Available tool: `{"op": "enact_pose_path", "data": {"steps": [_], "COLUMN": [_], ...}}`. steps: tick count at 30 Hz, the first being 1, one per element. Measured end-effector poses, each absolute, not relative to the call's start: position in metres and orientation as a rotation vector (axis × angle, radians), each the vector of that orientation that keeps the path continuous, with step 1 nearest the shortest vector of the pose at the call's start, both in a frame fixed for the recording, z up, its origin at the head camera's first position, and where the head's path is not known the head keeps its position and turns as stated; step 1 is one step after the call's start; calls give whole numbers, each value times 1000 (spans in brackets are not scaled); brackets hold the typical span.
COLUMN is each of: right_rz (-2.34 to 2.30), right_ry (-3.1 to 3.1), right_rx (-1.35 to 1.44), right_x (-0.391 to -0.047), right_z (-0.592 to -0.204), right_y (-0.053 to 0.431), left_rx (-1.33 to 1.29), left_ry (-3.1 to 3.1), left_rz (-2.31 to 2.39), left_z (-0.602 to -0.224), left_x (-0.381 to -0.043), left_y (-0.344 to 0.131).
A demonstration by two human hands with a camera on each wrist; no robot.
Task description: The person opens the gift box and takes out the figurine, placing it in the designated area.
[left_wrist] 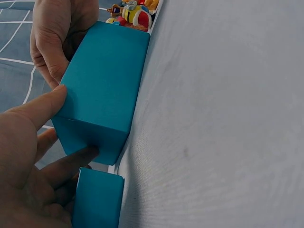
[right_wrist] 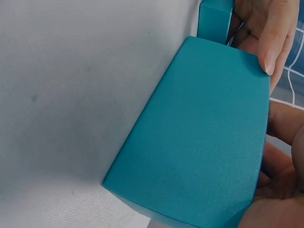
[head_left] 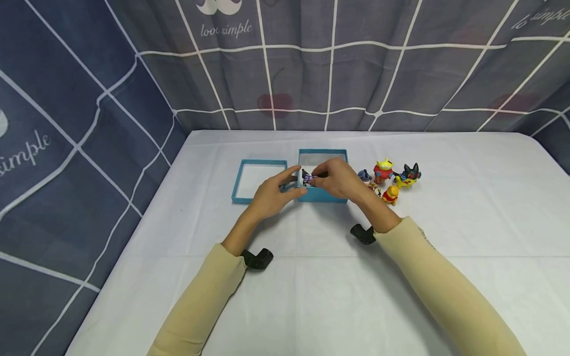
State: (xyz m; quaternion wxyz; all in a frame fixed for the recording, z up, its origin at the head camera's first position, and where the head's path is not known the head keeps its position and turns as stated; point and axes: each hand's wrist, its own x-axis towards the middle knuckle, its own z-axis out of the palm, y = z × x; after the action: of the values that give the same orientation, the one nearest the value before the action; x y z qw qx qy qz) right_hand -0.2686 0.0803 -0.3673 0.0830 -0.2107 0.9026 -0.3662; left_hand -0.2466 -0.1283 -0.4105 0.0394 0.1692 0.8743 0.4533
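A teal box [head_left: 322, 196], its top uncovered, stands on the white-covered table. Inside its left part is a small purple-and-black figurine [head_left: 307, 177], which my right hand [head_left: 337, 179] pinches from above by its right side. My left hand [head_left: 272, 196] holds the box's near left corner, thumb on the front face and fingers against the left side. The left wrist view shows that thumb [left_wrist: 50, 104] at the top edge. In the right wrist view the box's front wall [right_wrist: 199, 128] hides the figurine.
A teal lid [head_left: 242, 200] lies inside up, left of the box. Several toy figurines cluster to the right, among them a yellow-and-red one [head_left: 383, 171], a black-eared one [head_left: 407, 175] and a bear in red [head_left: 391, 195]. A grid-patterned curtain [head_left: 303, 74] hangs behind the table.
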Motion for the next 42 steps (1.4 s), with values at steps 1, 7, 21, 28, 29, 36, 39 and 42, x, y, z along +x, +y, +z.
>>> {"op": "enact_pose_path", "data": {"steps": [1,7,21,28,29,36,39,42], "right_rz": [-1094,-1115,-1219,-1367,-1389,-1440,-1461,-1488], "right_ry": [2697,2727,2799,2835,2840,2845,2855,2863], "right_rx": [-628,-621,-614,-619,-617,-608,-622,-643], "right_x": [-268,-266,-263,-258,-258,-256,-255,-255], "right_z": [-367,-369,-373,-375,-375,-377,-378,-378], "right_y": [80,81,81,82,83,84,85,86], "left_rx": [518,522,515,517,518,538,536,540], "left_ry": [2679,2674,2679,2679,2678,2679,2681,2682], "left_rz": [1390,1393,1386,1387,1387,1394,1392,1390], "left_z": [-411,-411,-410,-409,-409,-409,-410,-411], "left_x": [-247,-247,-246,-247,-247,-247,-247,-247], "left_y": [-128,-128,-128,-128,-127,-128,-129,-129]}}
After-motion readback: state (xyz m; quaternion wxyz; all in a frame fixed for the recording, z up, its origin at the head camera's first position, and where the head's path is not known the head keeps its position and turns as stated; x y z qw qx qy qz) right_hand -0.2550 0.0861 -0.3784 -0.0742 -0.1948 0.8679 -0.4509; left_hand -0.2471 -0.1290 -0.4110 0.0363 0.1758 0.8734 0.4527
